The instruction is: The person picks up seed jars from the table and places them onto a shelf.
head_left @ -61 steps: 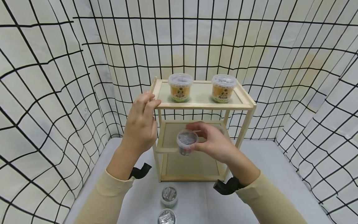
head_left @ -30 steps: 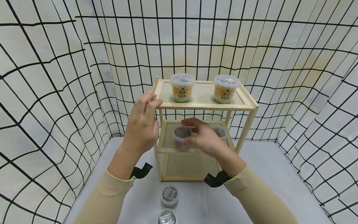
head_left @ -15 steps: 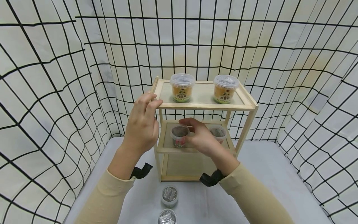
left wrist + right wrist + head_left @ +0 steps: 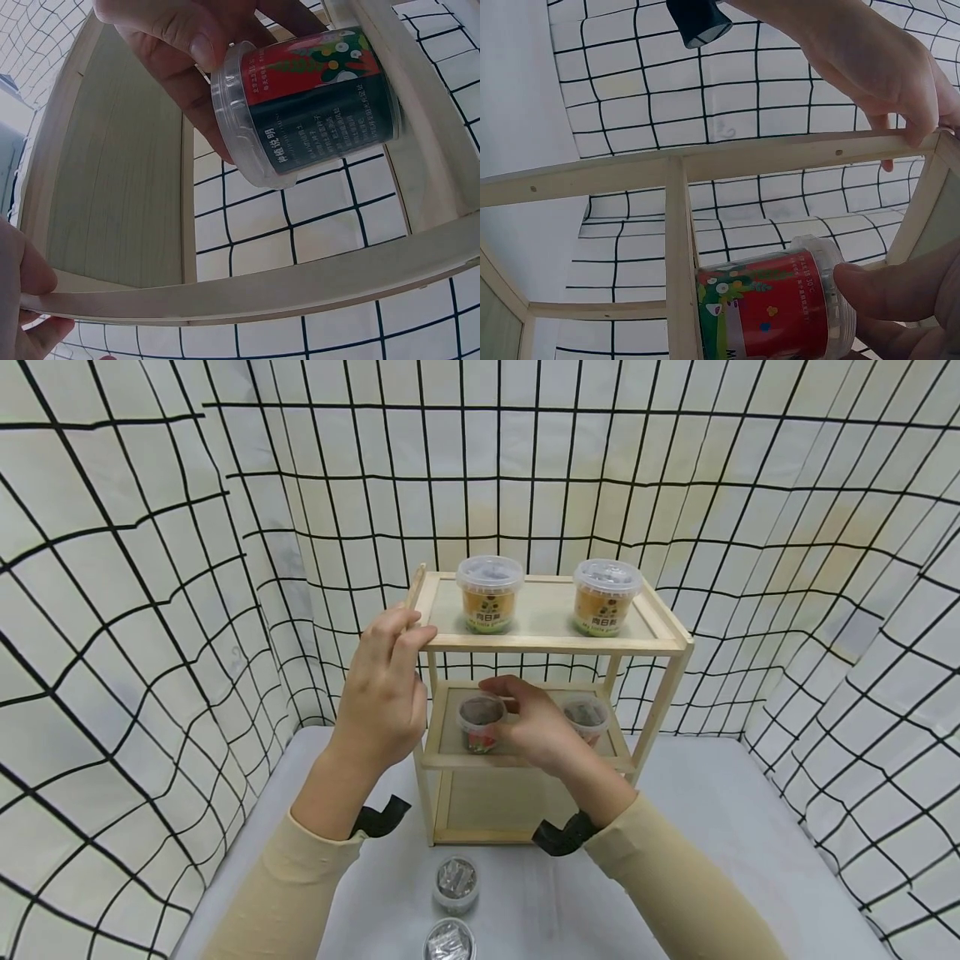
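My right hand (image 4: 536, 727) is at the middle tier of a small wooden shelf rack (image 4: 555, 645), with thumb and fingers around the lid rim of a clear plastic tub (image 4: 480, 727). The tub's red and dark green label (image 4: 315, 94) shows in the left wrist view; its base meets the tier there. My left hand (image 4: 382, 685) grips the rack's top left front corner, fingers over the rail. To the right of the right hand, a similar lidded tub (image 4: 587, 717) stands on the same tier, partly hidden by that hand.
Two tubs with orange labels, a left one (image 4: 489, 595) and a right one (image 4: 606, 598), stand on the top tier. On the white table in front of the rack are two more lidded tubs (image 4: 455, 881) (image 4: 449, 941). Black grid mesh (image 4: 540, 460) encloses the back and sides.
My right hand has carried the tub leftward and back onto the middle tier, bringing the tub on the right into fuller view. The left hand stays at the rack's corner.
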Motion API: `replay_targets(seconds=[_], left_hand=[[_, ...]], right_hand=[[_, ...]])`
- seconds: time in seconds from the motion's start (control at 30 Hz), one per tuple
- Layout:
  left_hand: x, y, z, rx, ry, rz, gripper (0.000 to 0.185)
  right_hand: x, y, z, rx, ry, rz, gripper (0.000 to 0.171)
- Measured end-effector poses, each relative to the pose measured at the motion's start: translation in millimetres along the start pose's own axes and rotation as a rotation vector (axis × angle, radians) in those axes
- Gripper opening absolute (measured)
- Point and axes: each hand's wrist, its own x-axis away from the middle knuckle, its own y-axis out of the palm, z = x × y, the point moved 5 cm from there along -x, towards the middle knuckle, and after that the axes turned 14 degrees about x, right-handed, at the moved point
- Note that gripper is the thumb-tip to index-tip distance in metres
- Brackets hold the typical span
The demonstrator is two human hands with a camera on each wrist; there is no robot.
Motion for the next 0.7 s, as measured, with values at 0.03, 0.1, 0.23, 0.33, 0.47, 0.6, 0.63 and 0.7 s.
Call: replay_targets(seconds=[0.03,0.1,0.23,0.33,0.47,0.6,0.63,0.7], left_hand=[[-0.1,0.1,0.0,0.000,-0.001,0.000,0.050],[0.1,0.1,-0.1,0.000,-0.003,0.000,0.050],[0.6,-0.1,-0.5,-0.001,-0.004,-0.001,0.050],[0.7,-0.2,-0.8,-0.003,-0.004,-0.001,0.050],[0.5,-0.3,-0.9,-0.005,-0.004,-0.003,0.050],[0.3,0.0,-0.9,-0.006,-0.002,-0.005,0.049],[0.3,0.1,-0.9,-0.006,-0.003,-0.005,0.049],[0.4,0.2,-0.9,-0.007,-0.005,-0.007,0.049]], right_hand=[[0.1,0.2,-0.3,-0.003,0.004,-0.002,0.062],[0.6,0.4,-1.0,-0.006,0.009,-0.007,0.062],[1.4,0.0,-1.9,-0.010,0.010,-0.007,0.063],[1.7,-0.6,-0.8,-0.032,0.007,-0.012,0.063],[2.2,-0.6,3.4,-0.075,0.011,-0.030,0.063],[3.3,0.1,6.3,-0.106,0.018,-0.046,0.064],[3.7,0.4,6.3,-0.116,0.020,-0.050,0.064],[4.9,0.3,6.1,-0.120,0.023,-0.049,0.064]])
